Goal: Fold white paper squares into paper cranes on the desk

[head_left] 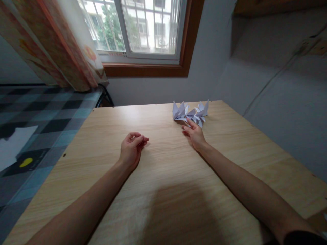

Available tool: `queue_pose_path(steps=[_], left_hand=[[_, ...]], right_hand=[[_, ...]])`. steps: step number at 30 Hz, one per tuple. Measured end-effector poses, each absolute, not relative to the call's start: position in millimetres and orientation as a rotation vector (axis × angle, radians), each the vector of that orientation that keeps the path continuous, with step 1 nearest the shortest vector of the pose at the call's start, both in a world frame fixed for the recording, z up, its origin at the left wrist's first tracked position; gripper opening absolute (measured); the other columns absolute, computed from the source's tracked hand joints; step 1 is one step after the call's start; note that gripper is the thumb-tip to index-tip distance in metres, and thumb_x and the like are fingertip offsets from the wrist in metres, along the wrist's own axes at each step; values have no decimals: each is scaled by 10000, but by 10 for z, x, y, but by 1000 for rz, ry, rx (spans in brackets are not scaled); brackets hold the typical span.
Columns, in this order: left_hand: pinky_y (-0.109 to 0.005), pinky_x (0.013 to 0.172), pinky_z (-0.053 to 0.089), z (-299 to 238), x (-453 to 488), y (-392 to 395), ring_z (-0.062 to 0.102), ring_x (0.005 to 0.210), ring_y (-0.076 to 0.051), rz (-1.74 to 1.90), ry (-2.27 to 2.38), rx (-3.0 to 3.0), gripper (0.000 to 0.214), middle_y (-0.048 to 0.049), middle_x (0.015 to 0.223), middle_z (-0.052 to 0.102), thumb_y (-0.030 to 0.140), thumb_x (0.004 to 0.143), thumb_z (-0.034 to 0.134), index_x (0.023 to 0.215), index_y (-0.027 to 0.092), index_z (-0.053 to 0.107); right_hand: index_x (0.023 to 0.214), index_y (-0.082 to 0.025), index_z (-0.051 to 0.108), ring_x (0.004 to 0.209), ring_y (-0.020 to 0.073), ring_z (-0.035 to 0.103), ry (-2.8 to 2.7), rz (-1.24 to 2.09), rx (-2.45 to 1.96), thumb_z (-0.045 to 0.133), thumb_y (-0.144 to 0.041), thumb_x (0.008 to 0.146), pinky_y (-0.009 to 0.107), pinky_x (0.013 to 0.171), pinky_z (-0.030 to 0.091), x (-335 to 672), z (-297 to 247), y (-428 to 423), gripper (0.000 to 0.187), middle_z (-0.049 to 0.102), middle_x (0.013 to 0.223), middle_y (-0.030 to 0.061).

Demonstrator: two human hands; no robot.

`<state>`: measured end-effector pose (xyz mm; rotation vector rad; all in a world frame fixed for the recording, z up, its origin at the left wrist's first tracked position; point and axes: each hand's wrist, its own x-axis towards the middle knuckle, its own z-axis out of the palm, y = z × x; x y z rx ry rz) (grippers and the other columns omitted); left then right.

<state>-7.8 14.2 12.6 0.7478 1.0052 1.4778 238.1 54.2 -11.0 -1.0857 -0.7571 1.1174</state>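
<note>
Several white folded-paper cranes [190,114] stand bunched together near the far edge of the wooden table, their pointed wings sticking up. My right hand [195,134] is just in front of them, its fingers apart and nothing gripped. The index fingertip overlaps the nearest crane in the view; whether it touches the paper I cannot tell. My left hand [131,148] is over the middle-left of the tabletop, apart from the cranes. Its fingers are loosely curled in, with the thumb against them, and no object shows in it.
The pale wooden table [163,163] reaches back toward a wall and a barred window [150,27]. At left is a bed with a checked cover [58,115], with white paper sheets [17,143] on it. A patterned curtain [58,44] hangs above. A cable [268,83] runs down the right wall.
</note>
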Motion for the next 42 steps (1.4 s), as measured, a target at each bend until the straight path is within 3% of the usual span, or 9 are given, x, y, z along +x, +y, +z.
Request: queue_pose_path(steps=[6,14,17,21,25,29,32,34,42], left_hand=[[-223,627,477,132,-79,139,646,608,-124,1478,998,719,313,8,595,682,211,513,790,727,175,565],[-258,684,510,168,-153,151,682,701,-154,1568,973,639,227,18,630,686,273,583,721,727,194,565],[-267,732,521,208,-272,220,703,783,-164,1661,1012,605,162,-3,719,716,302,642,676,720,199,578],[-305,848,529,357,-450,178,693,1005,-205,1828,1068,762,221,-50,1003,745,412,731,657,835,218,668],[-404,1132,386,521,-547,-150,500,1358,-273,1917,1024,1444,563,-57,1382,615,643,808,615,1225,268,655],[-535,1243,117,475,-556,-515,240,1504,-366,1148,922,2449,827,-78,1612,338,749,815,540,1504,311,410],[-568,1230,72,312,-509,-641,183,1517,-375,356,886,2748,964,-129,1649,181,747,834,517,1591,265,165],[-564,1228,54,211,-472,-658,149,1525,-363,63,897,2771,1023,-155,1646,147,785,830,470,1599,231,84],[-535,1231,95,138,-444,-622,166,1525,-342,-56,891,2720,1070,-174,1638,156,801,813,472,1599,212,46]], right_hand=[[1434,-241,451,694,86,565,-731,1024,-1115,710,-233,601,179,588,468,2403,-150,533,873,675,943,-7],[1341,-259,543,700,107,591,-552,734,-1145,662,-213,604,194,538,440,2691,31,398,748,688,1090,48],[1191,-241,632,805,134,636,-585,692,-1084,707,-235,604,237,647,505,2854,97,240,591,698,1065,45],[1115,-296,671,1117,201,642,-705,631,-981,703,-417,731,379,918,527,3001,262,-57,405,633,1310,33],[1289,-259,635,1386,286,474,-1124,651,-862,433,-710,870,500,1115,397,3072,472,-377,648,551,1452,99],[1562,-224,316,1525,351,193,-1998,555,-871,293,-932,750,541,1227,209,3051,445,-628,1078,296,1629,106],[1592,-134,176,1530,370,152,-2602,413,-835,457,-853,780,544,1241,142,2957,254,-707,1120,223,1640,178],[1589,-99,153,1528,365,165,-2780,382,-837,527,-786,804,551,1238,129,2887,115,-715,1108,200,1636,215],[1569,-50,208,1527,345,182,-2922,503,-925,597,-736,787,524,1244,124,2793,-8,-705,1111,215,1622,232]])
